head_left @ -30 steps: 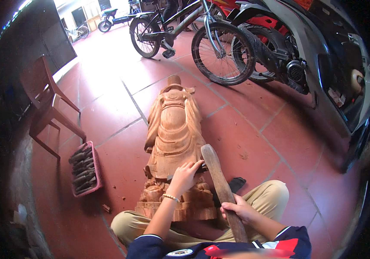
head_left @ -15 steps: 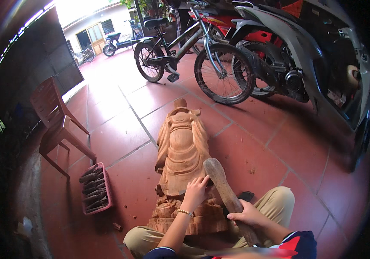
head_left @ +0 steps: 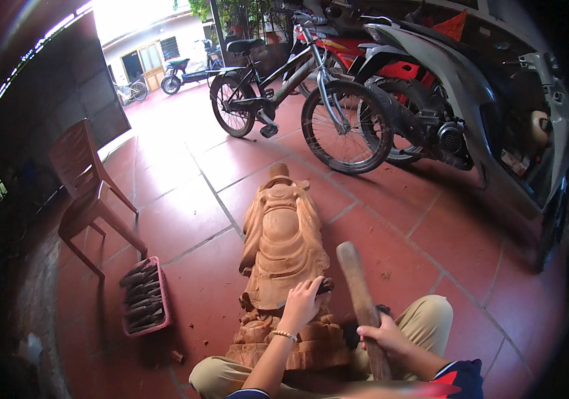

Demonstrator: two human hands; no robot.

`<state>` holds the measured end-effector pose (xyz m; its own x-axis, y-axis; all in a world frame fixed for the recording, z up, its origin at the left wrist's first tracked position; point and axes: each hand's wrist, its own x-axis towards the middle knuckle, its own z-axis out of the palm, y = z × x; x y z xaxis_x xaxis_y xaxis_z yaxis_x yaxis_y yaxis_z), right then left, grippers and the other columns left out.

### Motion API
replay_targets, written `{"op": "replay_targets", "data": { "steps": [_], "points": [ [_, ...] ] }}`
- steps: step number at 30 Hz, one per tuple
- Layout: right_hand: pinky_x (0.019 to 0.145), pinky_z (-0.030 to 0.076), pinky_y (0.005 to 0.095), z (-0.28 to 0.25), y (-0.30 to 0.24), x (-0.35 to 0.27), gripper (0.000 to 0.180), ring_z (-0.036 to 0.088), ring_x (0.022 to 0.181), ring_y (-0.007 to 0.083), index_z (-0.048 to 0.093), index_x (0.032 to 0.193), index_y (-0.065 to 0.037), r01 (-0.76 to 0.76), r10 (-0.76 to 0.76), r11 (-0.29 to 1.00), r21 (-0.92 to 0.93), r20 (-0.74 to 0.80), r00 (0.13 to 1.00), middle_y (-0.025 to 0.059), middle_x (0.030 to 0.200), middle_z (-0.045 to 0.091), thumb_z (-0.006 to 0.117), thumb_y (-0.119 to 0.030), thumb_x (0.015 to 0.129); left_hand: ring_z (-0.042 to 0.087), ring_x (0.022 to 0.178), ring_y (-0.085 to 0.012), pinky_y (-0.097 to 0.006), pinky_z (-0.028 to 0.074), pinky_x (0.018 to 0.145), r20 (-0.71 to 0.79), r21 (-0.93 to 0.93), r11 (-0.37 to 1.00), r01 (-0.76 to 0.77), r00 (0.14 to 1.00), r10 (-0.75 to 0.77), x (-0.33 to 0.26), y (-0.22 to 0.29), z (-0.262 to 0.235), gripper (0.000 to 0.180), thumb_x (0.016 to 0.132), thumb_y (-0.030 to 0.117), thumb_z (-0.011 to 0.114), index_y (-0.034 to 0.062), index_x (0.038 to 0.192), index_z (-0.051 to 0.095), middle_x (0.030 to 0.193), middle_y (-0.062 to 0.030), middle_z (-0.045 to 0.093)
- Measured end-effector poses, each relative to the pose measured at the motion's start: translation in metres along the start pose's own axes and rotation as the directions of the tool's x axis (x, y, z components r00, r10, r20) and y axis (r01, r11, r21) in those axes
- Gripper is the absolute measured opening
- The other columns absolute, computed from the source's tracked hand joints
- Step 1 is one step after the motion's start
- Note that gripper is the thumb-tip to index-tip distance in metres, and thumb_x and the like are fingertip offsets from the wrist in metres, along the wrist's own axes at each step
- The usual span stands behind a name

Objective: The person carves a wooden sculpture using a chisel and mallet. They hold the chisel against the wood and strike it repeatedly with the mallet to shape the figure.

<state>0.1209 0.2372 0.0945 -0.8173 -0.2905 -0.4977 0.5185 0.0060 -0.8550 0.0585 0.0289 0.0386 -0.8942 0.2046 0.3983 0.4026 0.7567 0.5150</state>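
A carved wooden statue (head_left: 280, 229) of a robed figure lies on the floor before me, its head pointing away. My left hand (head_left: 302, 304) rests at the lower right of the robe, fingers closed around a dark tool handle (head_left: 325, 286) that looks like a chisel's; the blade is hidden. In my right hand (head_left: 384, 336) is a wooden mallet (head_left: 357, 286), a long club shape, gripped low with its thick end raised beside the statue. The mallet's head is apart from the chisel. The carved base (head_left: 284, 346) of the statue sits between my bent legs.
A pink basket (head_left: 166, 292) of several dark tools stands at the left by a brown plastic chair (head_left: 88, 193). Wood chips (head_left: 177, 356) lie on the red tiles. A bicycle (head_left: 298, 86) and a grey motorbike (head_left: 457, 100) are parked ahead and right. A dark object lies near my right knee.
The mallet has swung right and away from my left hand, standing more upright. The dark chisel handle now shows beyond my left fingers. The whole view has shifted slightly.
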Motion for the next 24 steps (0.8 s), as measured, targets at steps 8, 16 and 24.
{"op": "replay_targets", "data": {
  "steps": [8, 16, 24],
  "points": [
    [0.054, 0.046, 0.028, -0.001, 0.02, 0.003, 0.049, 0.055, 0.058, 0.0149, 0.04, 0.107, 0.002, 0.115, -0.076, 0.925, -0.363, 0.119, 0.99, 0.0091, 0.076, 0.054, 0.066, -0.018, 0.07, 0.05, 0.089, -0.0235, -0.035, 0.039, 0.071, 0.038, 0.089, 0.996, 0.014, 0.999, -0.018, -0.001, -0.004, 0.001, 0.044, 0.07, 0.012, 0.059, 0.0088, 0.112, 0.045, 0.092, -0.0076, 0.053],
    [0.063, 0.047, 0.0302, 0.011, -0.001, -0.006, 0.052, 0.058, 0.067, 0.0166, 0.04, 0.107, 0.003, 0.027, -0.033, 0.976, -0.215, -0.027, 0.999, 0.0143, 0.09, 0.056, 0.065, -0.025, 0.07, 0.05, 0.09, -0.023, -0.036, 0.039, 0.073, 0.077, 0.084, 0.996, -0.002, 0.997, -0.005, -0.006, -0.003, -0.004, 0.046, 0.066, 0.012, 0.061, 0.01, 0.11, 0.045, 0.095, -0.0058, 0.053],
    [0.059, 0.046, 0.0285, 0.008, 0.003, -0.009, 0.049, 0.056, 0.066, 0.0149, 0.043, 0.103, 0.003, 0.046, -0.024, 0.943, -0.331, 0.069, 0.997, 0.0121, 0.088, 0.055, 0.067, -0.022, 0.069, 0.049, 0.092, -0.0247, -0.037, 0.039, 0.074, 0.194, 0.135, 0.991, 0.011, 0.98, -0.037, -0.008, -0.003, 0.0, 0.041, 0.07, 0.016, 0.06, 0.0053, 0.107, 0.046, 0.096, -0.0082, 0.053]
  ]
}}
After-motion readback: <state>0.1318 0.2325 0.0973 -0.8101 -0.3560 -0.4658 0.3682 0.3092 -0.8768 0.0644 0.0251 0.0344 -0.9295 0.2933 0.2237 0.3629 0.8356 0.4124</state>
